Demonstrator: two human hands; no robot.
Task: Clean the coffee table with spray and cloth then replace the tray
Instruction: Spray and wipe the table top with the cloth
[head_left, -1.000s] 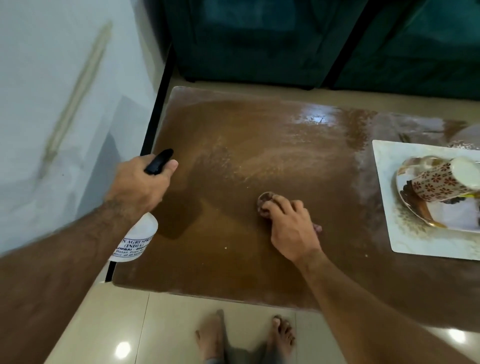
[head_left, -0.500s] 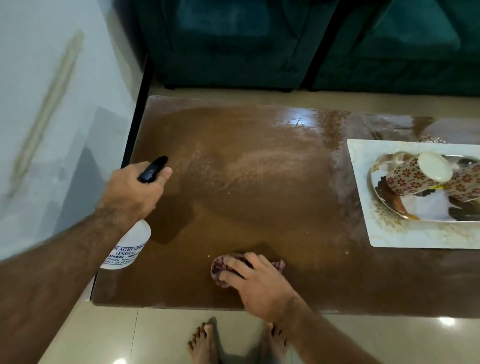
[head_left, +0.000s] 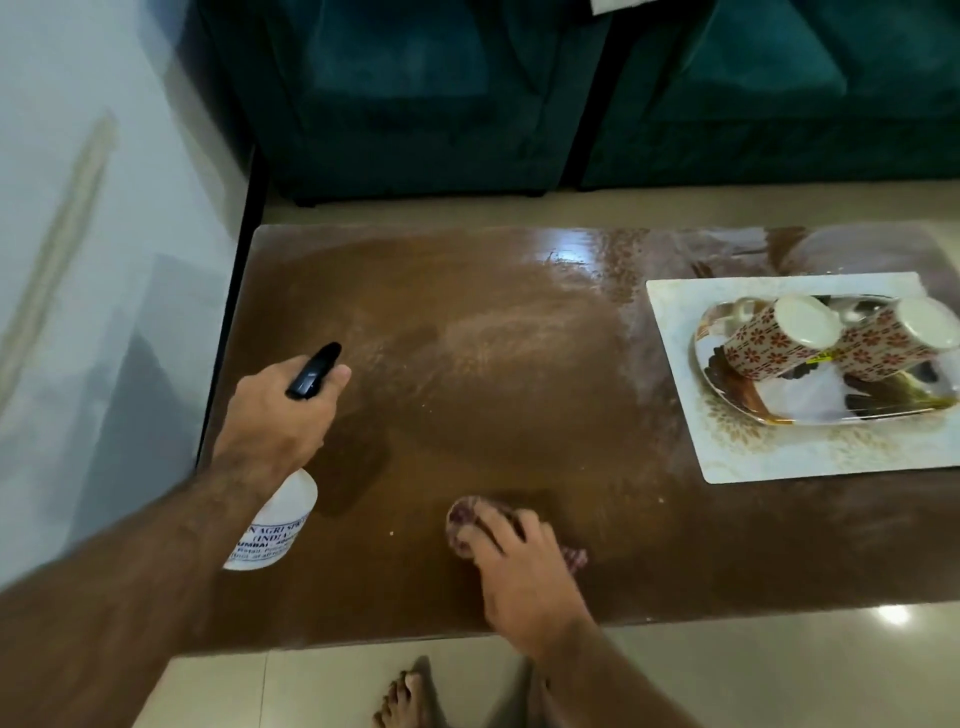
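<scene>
Left hand holds the spray bottle over the brown bench while the right hand presses the cloth near the front edge.

The left hand (head_left: 278, 415) reaches in from the lower left, forearm slanting up, its grip clamped round the neck of the white spray bottle (head_left: 275, 525) with the thumb beside the black nozzle (head_left: 313, 370); the bottle hangs tilted over the bench's left part. Its label reads partly "AGRI SPR", "(INDIA" and "MUMBAI"; the smaller lines are blurred. The right hand (head_left: 519, 564) comes from below, palm down, fingers spread and slightly bent on the reddish patterned cloth (head_left: 462, 519), which lies bunched flat on the bench (head_left: 519, 405). The surface shows pale streaky film. A white tray (head_left: 810, 457) sits at the bench's right end, carrying a glossy plate (head_left: 810, 400) and two flower-patterned mugs (head_left: 763, 338) lying tipped on it.
</scene>
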